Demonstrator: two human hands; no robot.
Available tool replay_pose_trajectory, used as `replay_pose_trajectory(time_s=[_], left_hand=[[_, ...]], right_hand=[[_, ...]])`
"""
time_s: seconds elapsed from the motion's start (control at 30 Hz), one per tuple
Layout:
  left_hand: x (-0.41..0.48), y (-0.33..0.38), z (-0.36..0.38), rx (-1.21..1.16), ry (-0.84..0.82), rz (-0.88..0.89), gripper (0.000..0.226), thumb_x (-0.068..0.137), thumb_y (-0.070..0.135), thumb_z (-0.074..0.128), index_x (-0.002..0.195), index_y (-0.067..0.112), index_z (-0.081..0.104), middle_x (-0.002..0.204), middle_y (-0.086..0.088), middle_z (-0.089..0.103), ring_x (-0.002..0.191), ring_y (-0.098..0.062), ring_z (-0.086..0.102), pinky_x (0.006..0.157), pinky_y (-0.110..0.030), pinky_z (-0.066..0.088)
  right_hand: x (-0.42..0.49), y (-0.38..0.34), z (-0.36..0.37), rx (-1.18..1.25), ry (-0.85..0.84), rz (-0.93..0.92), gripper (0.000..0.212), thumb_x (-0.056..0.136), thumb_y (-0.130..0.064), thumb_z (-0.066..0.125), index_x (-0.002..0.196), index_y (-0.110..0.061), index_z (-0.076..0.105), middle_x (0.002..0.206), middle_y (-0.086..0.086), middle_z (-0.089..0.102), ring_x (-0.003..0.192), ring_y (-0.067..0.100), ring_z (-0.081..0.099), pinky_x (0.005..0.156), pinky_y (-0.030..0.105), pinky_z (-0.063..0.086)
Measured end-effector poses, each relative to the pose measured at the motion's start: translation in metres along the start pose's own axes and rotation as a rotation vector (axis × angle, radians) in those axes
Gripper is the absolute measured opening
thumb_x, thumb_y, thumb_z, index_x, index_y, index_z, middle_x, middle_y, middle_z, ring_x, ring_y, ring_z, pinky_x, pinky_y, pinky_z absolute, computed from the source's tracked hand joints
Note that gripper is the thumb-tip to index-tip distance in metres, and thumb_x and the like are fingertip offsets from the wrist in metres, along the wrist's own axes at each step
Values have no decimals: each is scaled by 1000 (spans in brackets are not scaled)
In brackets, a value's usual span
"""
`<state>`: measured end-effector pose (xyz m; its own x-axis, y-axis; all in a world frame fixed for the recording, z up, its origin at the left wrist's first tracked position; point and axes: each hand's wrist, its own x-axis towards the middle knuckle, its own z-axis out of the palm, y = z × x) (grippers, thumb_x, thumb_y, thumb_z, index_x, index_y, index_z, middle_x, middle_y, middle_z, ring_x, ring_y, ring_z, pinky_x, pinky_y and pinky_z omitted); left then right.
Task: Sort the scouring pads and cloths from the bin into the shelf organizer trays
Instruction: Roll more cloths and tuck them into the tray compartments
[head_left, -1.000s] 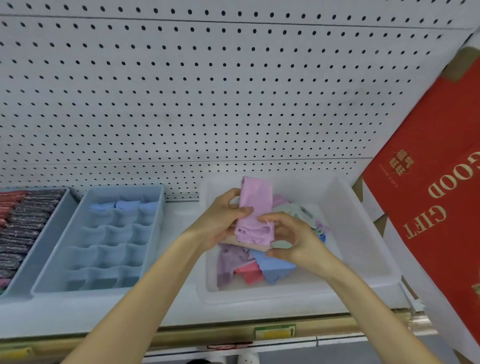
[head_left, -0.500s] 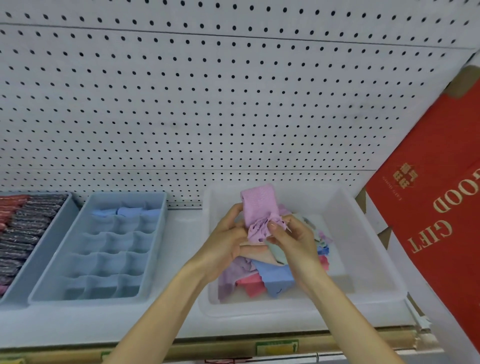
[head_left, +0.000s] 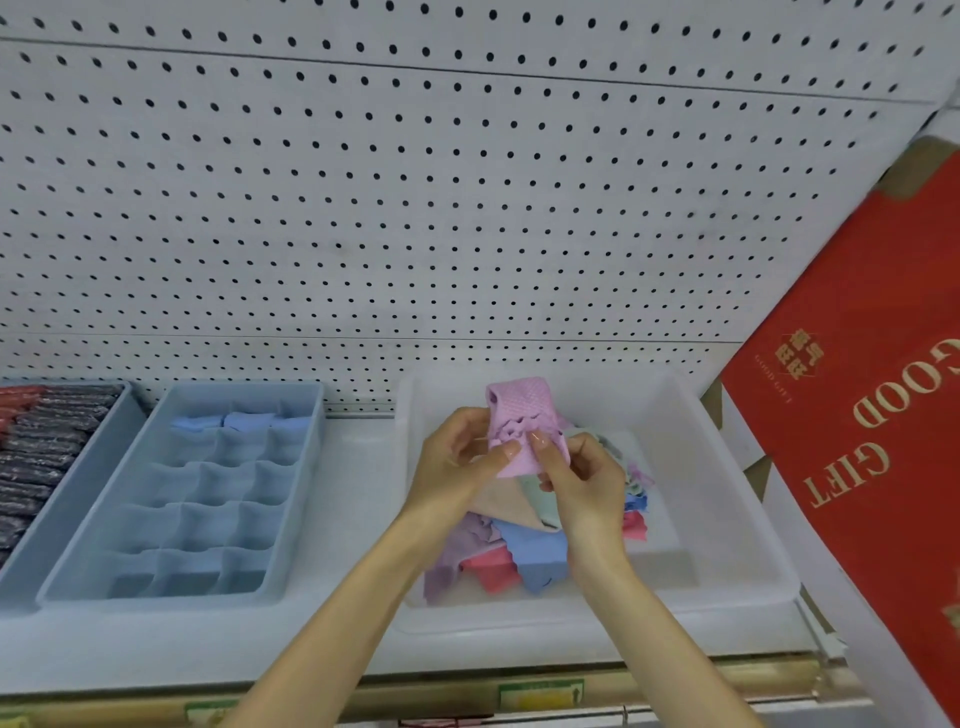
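We record the pink cloth (head_left: 524, 413) as soft fabric with a raised waffle weave. The bin (head_left: 727, 493) is smooth translucent plastic, faintly glossy. The organizer tray (head_left: 304, 493) is matt blue-grey plastic. The pegboard (head_left: 415, 208) is a matt white perforated panel. The red box (head_left: 857, 467) shows smooth printed card. The scouring pads (head_left: 47, 447) look coarse and speckled.
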<state>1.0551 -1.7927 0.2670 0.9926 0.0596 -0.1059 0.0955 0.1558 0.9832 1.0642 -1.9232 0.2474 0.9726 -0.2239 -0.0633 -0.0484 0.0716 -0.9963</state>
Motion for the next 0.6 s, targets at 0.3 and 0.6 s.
replay_pose_trajectory(time_s=[0.3, 0.6], left_hand=[[-5, -4, -4, -133, -129, -101, 42, 80, -2, 67, 121, 7, 60, 114, -10, 71, 106, -26, 67, 90, -35, 55], [-18, 0, -16, 76, -235, -112, 39, 91, -3, 58, 126, 14, 57, 114, -4, 71, 97, -16, 69, 74, -31, 57]], right_hand=[[-1, 3, -21, 15, -195, -67, 19, 77, -15, 75, 78, -1, 63, 78, 6, 66, 79, 20, 63, 75, 31, 50], [16, -6, -36, -61, -626, 268, 56, 70, -19, 78, 121, -23, 56, 107, 10, 71, 102, 27, 67, 88, 42, 54]])
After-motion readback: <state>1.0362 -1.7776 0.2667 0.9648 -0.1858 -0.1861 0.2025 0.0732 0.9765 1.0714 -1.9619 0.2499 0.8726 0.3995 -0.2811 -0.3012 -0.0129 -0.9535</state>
